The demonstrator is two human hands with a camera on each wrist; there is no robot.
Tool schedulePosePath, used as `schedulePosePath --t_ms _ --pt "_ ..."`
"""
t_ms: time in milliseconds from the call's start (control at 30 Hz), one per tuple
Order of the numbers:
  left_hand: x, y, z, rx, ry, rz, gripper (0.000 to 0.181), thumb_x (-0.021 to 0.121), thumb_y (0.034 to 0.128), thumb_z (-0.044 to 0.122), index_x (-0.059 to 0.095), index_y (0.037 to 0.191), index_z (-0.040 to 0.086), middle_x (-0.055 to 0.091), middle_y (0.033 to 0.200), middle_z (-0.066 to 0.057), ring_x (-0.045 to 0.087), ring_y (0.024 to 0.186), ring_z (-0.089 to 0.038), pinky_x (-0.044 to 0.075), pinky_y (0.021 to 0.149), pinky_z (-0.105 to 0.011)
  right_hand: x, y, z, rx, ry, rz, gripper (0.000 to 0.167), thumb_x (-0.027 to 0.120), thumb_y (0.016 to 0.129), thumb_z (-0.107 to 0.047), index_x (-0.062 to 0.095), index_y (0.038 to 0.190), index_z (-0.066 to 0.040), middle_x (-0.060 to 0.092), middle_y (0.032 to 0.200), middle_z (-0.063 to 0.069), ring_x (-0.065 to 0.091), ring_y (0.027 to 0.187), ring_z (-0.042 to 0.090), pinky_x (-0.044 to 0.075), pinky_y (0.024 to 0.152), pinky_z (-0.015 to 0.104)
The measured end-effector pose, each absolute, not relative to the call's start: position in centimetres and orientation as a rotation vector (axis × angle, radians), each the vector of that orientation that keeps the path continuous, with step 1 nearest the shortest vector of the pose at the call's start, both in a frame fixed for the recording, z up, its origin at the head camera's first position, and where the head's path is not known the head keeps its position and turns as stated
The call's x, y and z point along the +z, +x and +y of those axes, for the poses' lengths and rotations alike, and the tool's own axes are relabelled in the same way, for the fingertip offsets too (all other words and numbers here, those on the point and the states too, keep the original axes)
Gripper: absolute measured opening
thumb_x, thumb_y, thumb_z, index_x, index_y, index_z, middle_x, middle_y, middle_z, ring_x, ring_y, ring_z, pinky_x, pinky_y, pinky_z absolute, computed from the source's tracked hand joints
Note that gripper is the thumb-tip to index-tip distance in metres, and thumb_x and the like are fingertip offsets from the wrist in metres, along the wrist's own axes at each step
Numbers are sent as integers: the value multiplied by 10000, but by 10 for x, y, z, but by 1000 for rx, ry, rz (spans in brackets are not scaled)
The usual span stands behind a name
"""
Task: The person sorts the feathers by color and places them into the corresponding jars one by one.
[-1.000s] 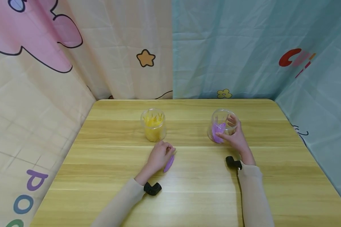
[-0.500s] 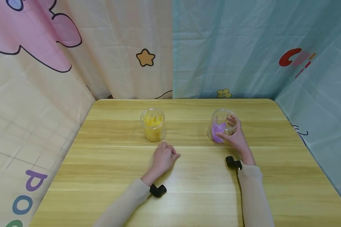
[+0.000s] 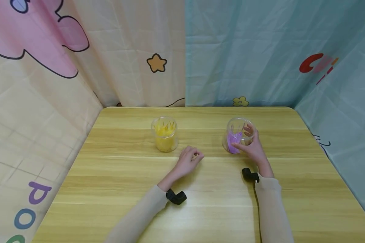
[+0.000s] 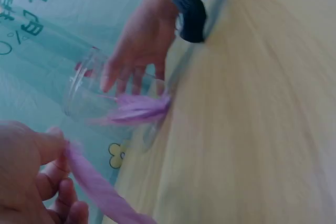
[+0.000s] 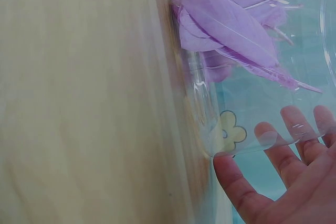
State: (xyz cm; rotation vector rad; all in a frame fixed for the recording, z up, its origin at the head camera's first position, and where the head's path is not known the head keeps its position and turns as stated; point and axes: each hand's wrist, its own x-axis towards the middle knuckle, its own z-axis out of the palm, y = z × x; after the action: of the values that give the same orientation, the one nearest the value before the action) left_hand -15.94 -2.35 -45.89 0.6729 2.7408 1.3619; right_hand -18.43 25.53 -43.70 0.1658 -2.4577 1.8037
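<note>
A purple feather (image 4: 100,190) hangs from my left hand (image 3: 187,163), pinched at one end between thumb and forefinger. The head view hides this feather behind the hand, which is above the table to the left of a clear jar (image 3: 239,118). My right hand (image 3: 253,147) grips that jar from its right side, thumb at the near wall and fingers spread behind. Inside the jar, several purple feathers (image 5: 231,30) lean together with their quills up. The jar stands upright on the table.
Another clear jar (image 3: 164,117), full of yellow feathers (image 3: 165,140), stands on the wooden table (image 3: 213,216) beyond and left of my left hand. Patterned curtains (image 3: 261,50) hang behind the table and along its sides.
My left hand has moved to the right, up off the table, from near the yellow feathers toward the purple ones. The feather that lay by it has been picked up. My right hand stays put.
</note>
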Motion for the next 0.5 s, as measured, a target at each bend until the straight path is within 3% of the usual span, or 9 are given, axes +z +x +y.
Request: schedulePosePath --t_ms 100,167,333,500 --pt "-445 -176 -5 1696 663 2487 249 502 999 256 619 947 42 521 913 -48 435 913 -169 355 813 -329 -446 -190 261 1800 155 -2461 975 776 774 -33 108 1483 -85 204 1486 228 193 1330 443 219 1014 640" --pt "-435 -187 9 1891 671 2344 264 479 1009 252 596 938 27 553 834 -75 456 899 -153 366 813 -314 -453 -194 264 1786 137 -2465 983 788 770 -57 118 1486 -121 220 1488 205 208 1332 423 224 1020 631" --pt "-412 -210 45 2320 593 2058 242 478 1007 198 564 995 -27 528 669 -31 495 747 -141 390 740 -314 -465 -198 267 1743 132 -2478 992 804 765 -107 128 1489 -165 247 1478 191 240 1323 407 237 1022 616" --pt "-396 -227 79 2675 436 1848 249 499 997 160 553 1040 -79 553 790 43 494 756 -92 398 762 -315 -467 -199 267 1736 134 -2474 980 801 775 -142 131 1488 -185 240 1483 179 230 1326 400 226 1016 632"
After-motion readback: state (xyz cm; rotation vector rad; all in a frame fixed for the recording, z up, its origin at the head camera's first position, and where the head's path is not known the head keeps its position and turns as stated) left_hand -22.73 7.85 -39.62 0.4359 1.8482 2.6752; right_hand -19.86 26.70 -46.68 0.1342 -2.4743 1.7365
